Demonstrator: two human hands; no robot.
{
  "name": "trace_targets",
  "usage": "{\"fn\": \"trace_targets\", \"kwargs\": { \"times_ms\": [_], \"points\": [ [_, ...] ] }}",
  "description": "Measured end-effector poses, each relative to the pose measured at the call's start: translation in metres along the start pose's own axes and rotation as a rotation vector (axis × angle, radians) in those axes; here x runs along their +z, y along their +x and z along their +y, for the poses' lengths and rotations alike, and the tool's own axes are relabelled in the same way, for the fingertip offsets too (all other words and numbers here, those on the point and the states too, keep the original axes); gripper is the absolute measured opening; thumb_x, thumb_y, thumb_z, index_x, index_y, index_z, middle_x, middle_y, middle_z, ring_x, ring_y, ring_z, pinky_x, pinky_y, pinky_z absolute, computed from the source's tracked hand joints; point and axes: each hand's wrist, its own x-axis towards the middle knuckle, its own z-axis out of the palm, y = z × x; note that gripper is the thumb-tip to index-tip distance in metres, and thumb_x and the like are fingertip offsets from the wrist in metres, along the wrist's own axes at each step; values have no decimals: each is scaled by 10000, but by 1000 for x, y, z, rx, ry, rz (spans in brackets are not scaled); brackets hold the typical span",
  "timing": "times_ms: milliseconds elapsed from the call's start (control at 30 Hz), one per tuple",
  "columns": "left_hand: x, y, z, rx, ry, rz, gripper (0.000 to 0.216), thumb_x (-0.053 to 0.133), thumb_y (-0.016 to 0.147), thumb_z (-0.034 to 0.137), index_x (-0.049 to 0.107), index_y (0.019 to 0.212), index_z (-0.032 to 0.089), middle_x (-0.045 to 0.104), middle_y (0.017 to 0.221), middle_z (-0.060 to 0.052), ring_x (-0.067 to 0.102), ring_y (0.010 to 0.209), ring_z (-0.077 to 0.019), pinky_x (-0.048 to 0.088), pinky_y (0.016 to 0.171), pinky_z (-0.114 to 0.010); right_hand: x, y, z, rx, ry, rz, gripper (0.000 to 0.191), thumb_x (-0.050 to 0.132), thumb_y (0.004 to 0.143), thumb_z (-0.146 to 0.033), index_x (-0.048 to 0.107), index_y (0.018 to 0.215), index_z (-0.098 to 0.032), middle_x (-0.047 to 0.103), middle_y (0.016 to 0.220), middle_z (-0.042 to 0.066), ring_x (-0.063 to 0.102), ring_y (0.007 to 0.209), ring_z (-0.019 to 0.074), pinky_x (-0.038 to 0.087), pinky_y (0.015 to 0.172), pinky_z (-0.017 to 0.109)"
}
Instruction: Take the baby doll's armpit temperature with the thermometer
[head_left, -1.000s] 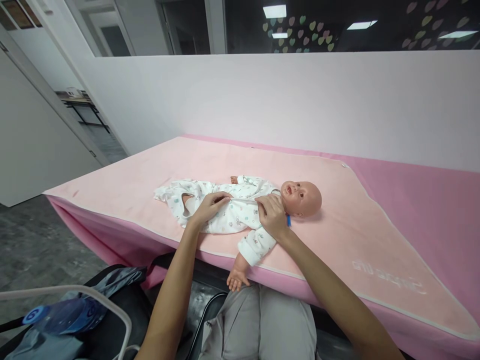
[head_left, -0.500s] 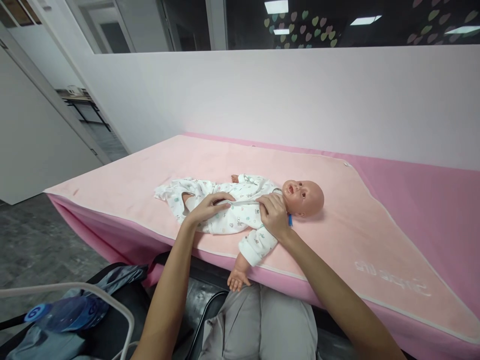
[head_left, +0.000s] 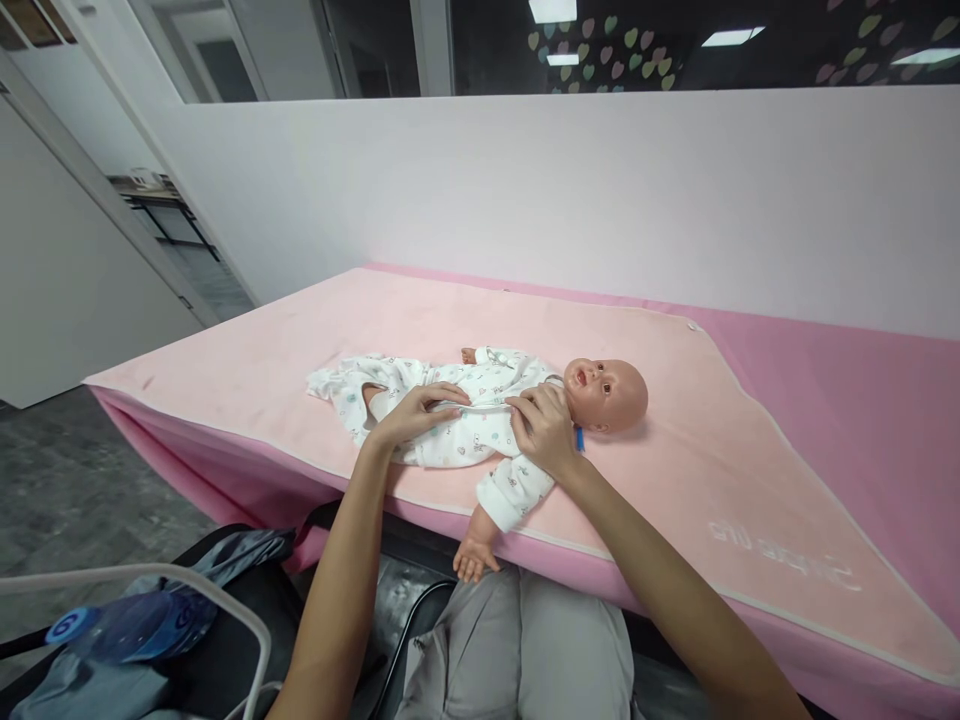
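A baby doll (head_left: 606, 392) lies on its back, head to the right, dressed in a white printed romper (head_left: 457, 440). One doll arm hangs over the near table edge, and a bare leg shows through an opening in the romper. My left hand (head_left: 420, 412) pinches the front edge of the romper around the belly. Higher up, on the chest just below the neck, my right hand (head_left: 546, 425) has its fingers closed on the same front edge. What lies right under the fingertips is hidden.
A peach mat (head_left: 750, 460) covers the pink-draped table (head_left: 847, 365), which stands against a white wall (head_left: 600, 200). At the lower left, a water bottle (head_left: 135, 628) and grey cloth lie on a black chair (head_left: 255, 600). A pale curved bar passes in front of them.
My right hand has shifted slightly left along the romper's front, toward my left hand. My left hand and the doll stay about where they were.
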Motion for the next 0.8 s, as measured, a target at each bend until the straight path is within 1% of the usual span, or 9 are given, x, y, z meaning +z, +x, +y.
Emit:
{"fn": "trace_targets", "kwargs": {
  "times_ms": [167, 367, 467, 600, 800],
  "points": [
    [2, 1, -1, 12, 17, 33, 207, 638, 766, 347, 700, 910, 212, 644, 1028, -78, 575, 1005, -201, 451, 891, -350, 0, 1, -1, -15, -13, -3, 111, 511, 806, -152, 618, 803, -181, 558, 745, 37, 483, 761, 167, 378, 820, 350],
    [7, 1, -1, -10, 90, 68, 275, 585, 795, 399, 665, 956, 191, 634, 1032, -80, 565, 998, -209, 433, 898, -343, -1, 1, -4, -69, -17, -22, 106, 492, 789, -146, 567, 725, -186, 552, 718, 30, 479, 751, 165, 381, 871, 365],
    [10, 2, 0, -29, 103, 86, 273, 565, 811, 395, 650, 970, 190, 626, 1033, -73, 559, 998, -203, 428, 889, -332, -2, 0, -3, -95, -16, -19, 106, 489, 782, -145, 548, 707, -190, 550, 702, 25, 478, 735, 163, 382, 894, 371],
    [11, 2, 2, -45, 108, 83, 242, 549, 821, 378, 641, 966, 207, 620, 1022, -61, 551, 989, -198, 427, 891, -347, -1, 0, -2, -118, -13, -32, 117, 462, 809, -145, 549, 744, -190, 563, 722, 30, 487, 738, 165, 380, 896, 376],
    [13, 1, 1, -32, 88, 114, 261, 521, 831, 397, 627, 928, 179, 622, 974, -72, 552, 966, -201, 430, 887, -358, 0, -1, -1, -137, 18, -41, 124, 444, 832, -133, 553, 790, -177, 566, 742, 30, 498, 747, 161, 367, 905, 375]
  ]
}}
